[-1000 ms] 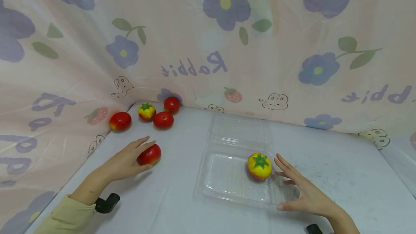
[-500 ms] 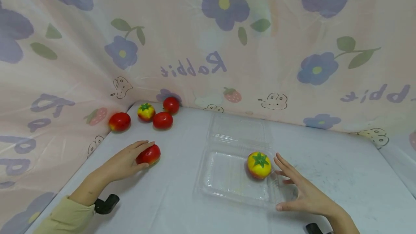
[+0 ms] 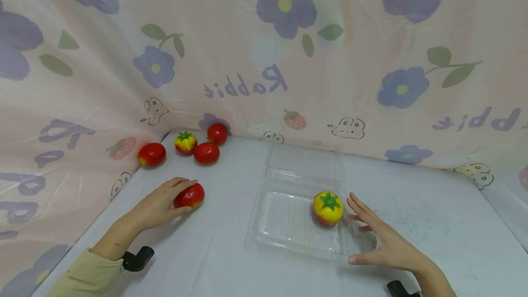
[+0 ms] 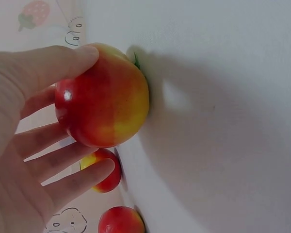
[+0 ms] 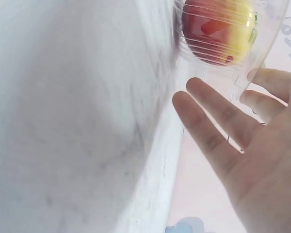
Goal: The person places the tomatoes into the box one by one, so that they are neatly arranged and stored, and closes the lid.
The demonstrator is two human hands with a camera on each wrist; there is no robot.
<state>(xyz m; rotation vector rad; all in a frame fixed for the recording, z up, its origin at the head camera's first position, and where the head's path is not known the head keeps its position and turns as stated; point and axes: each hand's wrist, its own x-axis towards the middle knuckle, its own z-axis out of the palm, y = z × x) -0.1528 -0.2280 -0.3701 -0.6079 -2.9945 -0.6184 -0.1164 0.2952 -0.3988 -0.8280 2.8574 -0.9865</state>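
Observation:
My left hand (image 3: 158,204) grips a red toy fruit (image 3: 190,196) on the left part of the table. In the left wrist view the thumb and fingers lie round this red and yellow fruit (image 4: 106,97). A yellow fruit with a green star-shaped top (image 3: 328,208) sits in the right part of a clear plastic box (image 3: 288,244), whose lid lies folded back. Just right of the box, my right hand (image 3: 385,242) is spread, fingers apart. The right wrist view shows its straight fingers beside the box wall, with the fruit (image 5: 216,29) behind the plastic; whether they touch the wall I cannot tell.
At the back left lie a red fruit (image 3: 152,155), a yellow one (image 3: 185,143) and two more red ones (image 3: 206,153), (image 3: 217,134) close together. A patterned curtain (image 3: 231,49) hangs along the table's back and left edges.
My left thumb has closed in on the red fruit over the last second. The yellow fruit and my right hand have shifted very slightly left.

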